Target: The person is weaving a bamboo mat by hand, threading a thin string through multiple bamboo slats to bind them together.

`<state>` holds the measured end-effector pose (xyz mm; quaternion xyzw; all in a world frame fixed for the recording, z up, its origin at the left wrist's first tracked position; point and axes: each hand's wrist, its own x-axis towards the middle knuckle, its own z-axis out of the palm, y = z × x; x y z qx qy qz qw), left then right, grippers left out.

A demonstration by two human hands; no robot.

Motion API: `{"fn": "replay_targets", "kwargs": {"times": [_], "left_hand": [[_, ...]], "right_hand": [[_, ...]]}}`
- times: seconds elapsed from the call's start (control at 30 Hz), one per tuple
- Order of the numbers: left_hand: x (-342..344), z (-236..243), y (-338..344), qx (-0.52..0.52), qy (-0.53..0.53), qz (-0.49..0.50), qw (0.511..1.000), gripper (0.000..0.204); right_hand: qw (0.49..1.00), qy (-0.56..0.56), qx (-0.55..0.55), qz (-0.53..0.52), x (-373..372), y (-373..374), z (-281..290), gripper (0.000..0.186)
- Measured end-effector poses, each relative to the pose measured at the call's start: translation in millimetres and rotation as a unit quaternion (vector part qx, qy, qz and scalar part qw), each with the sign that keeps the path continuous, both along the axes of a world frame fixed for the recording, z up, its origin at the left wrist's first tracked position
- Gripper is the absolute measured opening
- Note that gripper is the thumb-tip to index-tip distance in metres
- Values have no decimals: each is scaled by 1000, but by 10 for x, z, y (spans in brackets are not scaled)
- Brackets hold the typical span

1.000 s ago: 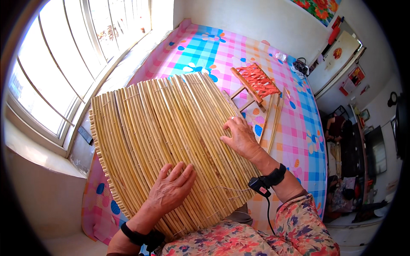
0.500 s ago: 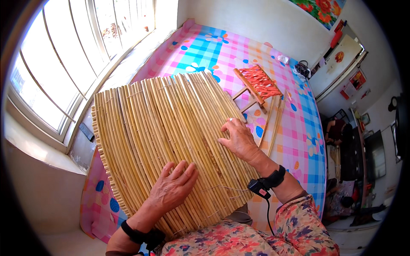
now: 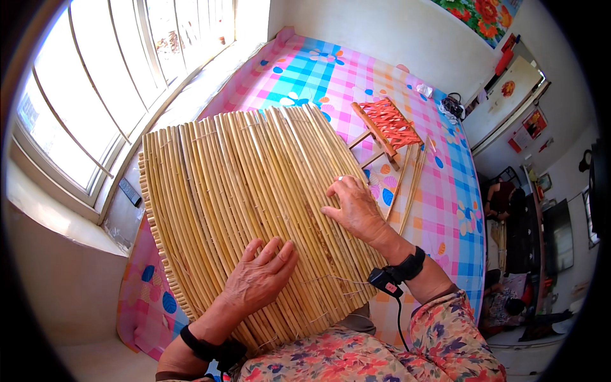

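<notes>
A mat of pale yellow stalks (image 3: 223, 184), tied side by side with thin string, lies across my lap and the bed. My left hand (image 3: 261, 270) rests flat on its near middle part, fingers a little apart. Further right and farther from me, my right hand (image 3: 353, 207) touches the stalks with bent fingers, the thumb spread away from them. No object shows in either hand. Loose string ends (image 3: 347, 286) stick out on the mat's near right part.
A small wooden folding stool (image 3: 375, 130) with a red woven seat stands beyond the mat, with loose stalks (image 3: 414, 184) beside it. A checked, flowered sheet (image 3: 452, 216) covers the bed. A remote control (image 3: 130, 191) lies by the barred window. Other people (image 3: 503, 200) sit at far right.
My right hand has shifted slightly left over the stalks. My left hand stays almost in place on the mat, and the view has moved a little.
</notes>
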<state>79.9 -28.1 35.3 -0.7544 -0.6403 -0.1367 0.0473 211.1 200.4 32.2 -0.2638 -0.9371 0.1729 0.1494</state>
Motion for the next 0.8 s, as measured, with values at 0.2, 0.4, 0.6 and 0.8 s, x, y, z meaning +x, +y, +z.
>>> {"fn": "replay_targets", "kwargs": {"times": [0.2, 0.4, 0.6, 0.8], "left_hand": [[-1, 7, 1, 1, 8, 1, 1000, 33], [4, 9, 0, -5, 2, 4, 1000, 34], [-1, -1, -9, 0, 6, -1, 1000, 36], [1, 4, -4, -6, -1, -2, 1000, 36]], "right_hand": [[1000, -10, 2, -1, -24, -37, 23, 32], [998, -55, -1, -16, -76, -101, 121, 34], [1000, -23, 14, -11, -55, -90, 9, 35], [1000, -3, 18, 14, -91, -128, 2, 35]]}}
